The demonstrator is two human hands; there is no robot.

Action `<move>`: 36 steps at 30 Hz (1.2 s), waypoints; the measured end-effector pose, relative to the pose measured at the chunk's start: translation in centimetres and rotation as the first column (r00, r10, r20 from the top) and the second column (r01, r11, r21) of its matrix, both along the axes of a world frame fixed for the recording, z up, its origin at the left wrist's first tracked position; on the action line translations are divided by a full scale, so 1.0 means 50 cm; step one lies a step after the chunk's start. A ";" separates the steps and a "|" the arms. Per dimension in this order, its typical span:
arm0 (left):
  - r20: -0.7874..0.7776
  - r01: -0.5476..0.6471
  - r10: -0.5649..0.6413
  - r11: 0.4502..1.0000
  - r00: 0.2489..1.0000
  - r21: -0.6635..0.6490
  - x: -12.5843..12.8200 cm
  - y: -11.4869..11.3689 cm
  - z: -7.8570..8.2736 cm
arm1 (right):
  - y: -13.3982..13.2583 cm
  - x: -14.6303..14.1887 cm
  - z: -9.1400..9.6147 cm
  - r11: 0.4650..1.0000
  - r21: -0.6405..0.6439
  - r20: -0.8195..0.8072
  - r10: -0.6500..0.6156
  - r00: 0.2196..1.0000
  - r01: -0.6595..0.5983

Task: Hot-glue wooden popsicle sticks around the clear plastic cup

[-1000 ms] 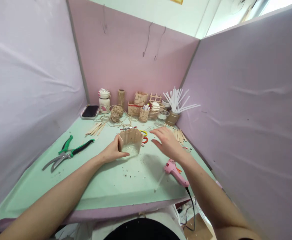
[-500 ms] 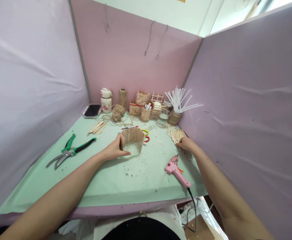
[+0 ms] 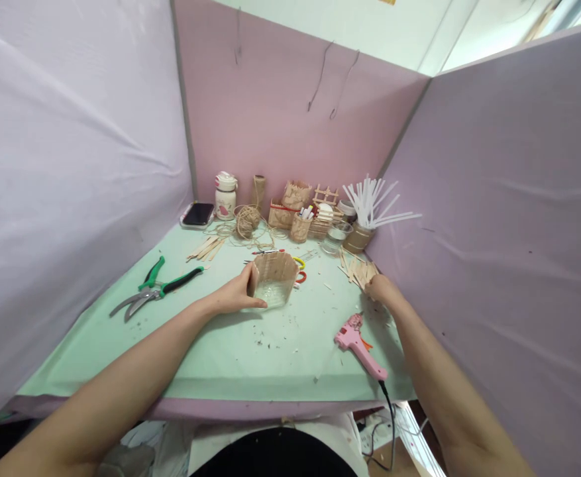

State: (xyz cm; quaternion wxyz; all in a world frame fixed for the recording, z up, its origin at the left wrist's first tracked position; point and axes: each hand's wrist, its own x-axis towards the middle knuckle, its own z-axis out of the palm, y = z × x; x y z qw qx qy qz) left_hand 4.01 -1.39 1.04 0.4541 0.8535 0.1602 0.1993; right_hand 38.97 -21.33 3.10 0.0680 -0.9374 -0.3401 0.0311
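My left hand (image 3: 234, 297) grips the left side of a clear plastic cup (image 3: 274, 279) that lies tipped on the green table, its outside partly lined with wooden sticks. My right hand (image 3: 380, 289) reaches to a pile of wooden craft sticks (image 3: 357, 269) near the right wall; its fingers are curled down on the pile's near end, and what they hold is hidden. A pink glue gun (image 3: 358, 344) lies on the table just in front of that hand.
Green-handled pliers (image 3: 155, 289) lie at the left. More sticks (image 3: 205, 248), a twine ball (image 3: 247, 221), a phone (image 3: 198, 214), a small bottle (image 3: 224, 195), a jar of white glue sticks (image 3: 364, 222) and stick-built pieces (image 3: 295, 202) line the back. Purple partitions enclose the table (image 3: 280, 361).
My right hand swung from beside the cup over to the stick pile at the right wall and settled on it. My left hand kept its hold on the cup. The view shifted right.
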 end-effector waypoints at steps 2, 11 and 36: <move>-0.011 0.002 -0.002 1.000 1.000 0.007 -0.001 0.000 0.001 | -0.010 -0.016 0.022 0.999 0.053 -0.105 0.005 0.994 0.001; 0.044 -0.123 0.120 0.989 0.992 0.087 -0.025 0.022 0.025 | -0.041 -0.169 0.067 0.825 0.557 -0.331 0.327 0.885 -0.096; 0.398 0.147 0.113 0.810 0.910 -0.568 -0.053 -0.104 0.041 | -0.015 -0.494 0.001 0.651 0.755 -0.642 0.710 0.288 0.077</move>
